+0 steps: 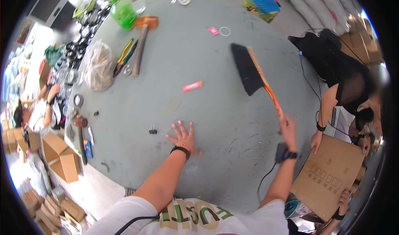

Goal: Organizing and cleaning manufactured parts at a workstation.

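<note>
My left hand point(181, 136) lies flat on the grey round table point(216, 110), fingers spread wide, holding nothing — a small black binder clip point(153, 131) sits just beside it. My right hand point(287, 129) is closed around the orange handle of a black-bristled hand brush point(254, 73), its bristle head raised out over the table beyond both hands.

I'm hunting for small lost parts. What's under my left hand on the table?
The left hand lies flat on the grey table; whatever its palm covers is hidden. A black binder clip sits beside it.
</note>
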Available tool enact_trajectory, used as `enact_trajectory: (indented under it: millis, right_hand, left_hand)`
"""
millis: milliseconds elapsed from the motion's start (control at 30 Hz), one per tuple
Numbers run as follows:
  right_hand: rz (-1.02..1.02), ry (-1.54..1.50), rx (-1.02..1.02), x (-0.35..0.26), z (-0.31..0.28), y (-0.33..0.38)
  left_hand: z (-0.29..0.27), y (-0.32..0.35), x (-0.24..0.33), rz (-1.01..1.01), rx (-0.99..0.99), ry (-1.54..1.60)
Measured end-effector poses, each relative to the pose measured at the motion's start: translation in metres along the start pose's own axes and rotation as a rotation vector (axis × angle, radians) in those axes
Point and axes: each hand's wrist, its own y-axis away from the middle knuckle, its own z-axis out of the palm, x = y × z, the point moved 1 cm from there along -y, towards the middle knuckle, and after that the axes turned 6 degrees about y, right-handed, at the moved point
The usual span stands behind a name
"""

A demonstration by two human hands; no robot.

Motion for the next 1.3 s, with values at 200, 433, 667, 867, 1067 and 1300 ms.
enact_trajectory:
  millis: [200,433,667,867,1067,1300]
  right_hand:
    - [0.011,0.216,0.507,0.049,0.189,0.102]
    - [-0.031,0.457,0.621,0.023,0.311,0.155]
    - [0.066,0.609,0.586,0.030,0.318,0.148]
    - [-0.069,0.595,0.662,0.032,0.316,0.153]
    - [-0.125,0.597,0.677,0.016,0.322,0.153]
    - [-0.041,0.607,0.616,0.024,0.321,0.153]
  left_hand:
    - [0.005,-0.005,0.000,0.070,0.028,0.069]
    - [0.018,-0.009,-0.016,0.147,0.121,0.131]
    - [0.014,0.002,-0.035,0.382,0.230,0.214]
    - [-0.019,-0.018,-0.127,0.499,0.847,0.291]
    - [-0.025,-0.049,-0.171,0.358,0.703,0.509]
    - [-0.063,-0.018,-0.302,0.120,1.186,1.071]
